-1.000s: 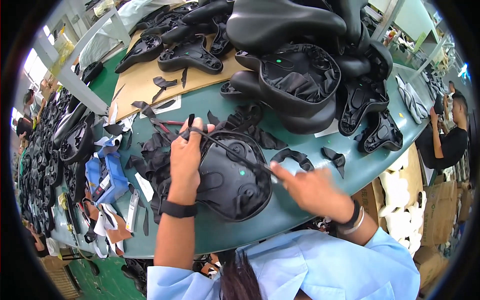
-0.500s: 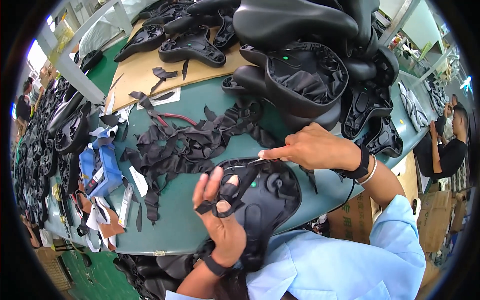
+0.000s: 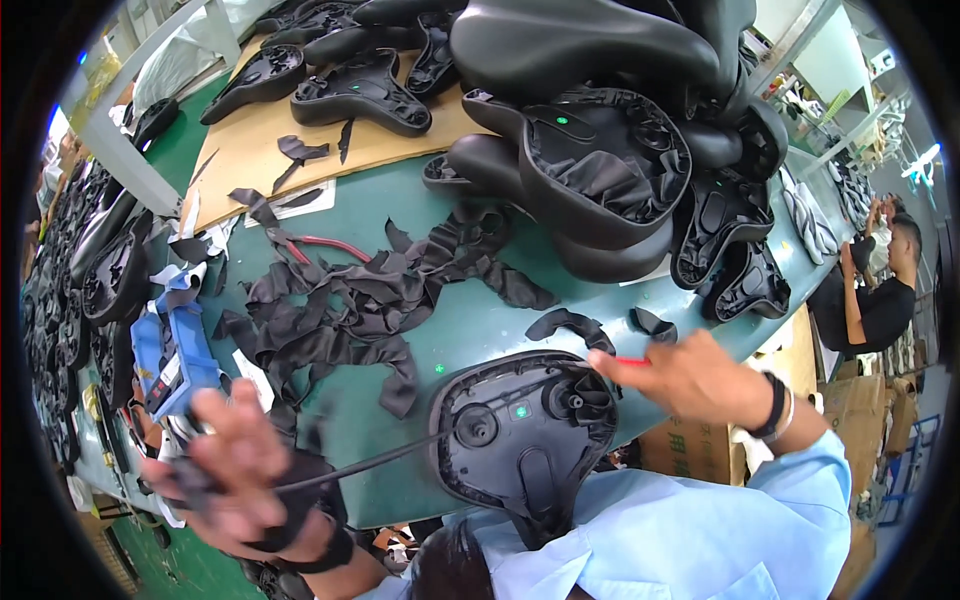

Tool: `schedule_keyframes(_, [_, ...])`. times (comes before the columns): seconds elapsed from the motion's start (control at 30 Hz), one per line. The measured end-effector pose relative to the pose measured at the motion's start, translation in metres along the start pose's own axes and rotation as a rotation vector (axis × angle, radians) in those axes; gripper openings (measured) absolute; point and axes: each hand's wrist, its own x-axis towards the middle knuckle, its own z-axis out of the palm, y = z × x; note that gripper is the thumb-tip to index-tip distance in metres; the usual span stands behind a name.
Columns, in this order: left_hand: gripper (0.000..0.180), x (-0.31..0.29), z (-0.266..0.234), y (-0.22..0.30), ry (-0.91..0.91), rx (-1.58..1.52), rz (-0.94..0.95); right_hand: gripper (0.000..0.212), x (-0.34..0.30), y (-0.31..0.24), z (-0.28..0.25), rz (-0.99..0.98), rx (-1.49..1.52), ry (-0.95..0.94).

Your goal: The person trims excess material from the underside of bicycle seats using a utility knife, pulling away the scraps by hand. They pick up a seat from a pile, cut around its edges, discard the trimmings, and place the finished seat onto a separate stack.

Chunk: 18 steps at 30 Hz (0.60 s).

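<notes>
A black bicycle saddle (image 3: 490, 468) lies underside up at the table's near edge, against my front. My left hand (image 3: 235, 465), smeared by motion, is out to the left with dark material bunched at its fingers. From it a narrow black strip of cover material (image 3: 385, 459) runs taut to the saddle. My right hand (image 3: 695, 378) grips a tool with a red handle (image 3: 630, 361) at the saddle's far right rim. The tool's tip is too small to make out. Just beyond that rim is a loose black offcut (image 3: 568, 322).
Black offcuts (image 3: 345, 305) lie heaped mid-table beside red-handled pliers (image 3: 330, 243). Stacked saddles (image 3: 605, 150) rise at the far right; others rest on a tan board (image 3: 240, 165). A blue bin (image 3: 175, 340) stands left. Another person (image 3: 880, 290) sits at far right.
My left hand has swung away to the left, drawing the black strip out from the saddle. My right hand has moved right and a little nearer along the rim. My view has shifted slightly.
</notes>
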Motion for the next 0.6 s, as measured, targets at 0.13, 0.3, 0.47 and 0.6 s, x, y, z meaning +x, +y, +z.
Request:
schedule_keyframes(0.13, [0.059,0.01,0.04,-0.022,-0.328,0.293,-0.475,0.073,-0.02,-0.03,0.01,0.158,0.081,0.02])
schedule_keyframes(0.3, [0.025,0.027,0.021,-0.075,-1.697,1.373,0.148,0.065,0.022,-0.006,-0.002,0.018,0.108,0.086])
schedule_keyframes(0.47, [0.014,-0.005,0.029,-0.095,-0.923,0.65,-0.871,0.05,0.04,-0.009,-0.001,-0.142,0.174,0.053])
schedule_keyframes(0.6, [0.023,0.016,0.047,-0.083,-0.295,0.354,-0.283,0.059,0.007,-0.03,0.007,-0.045,0.068,0.126])
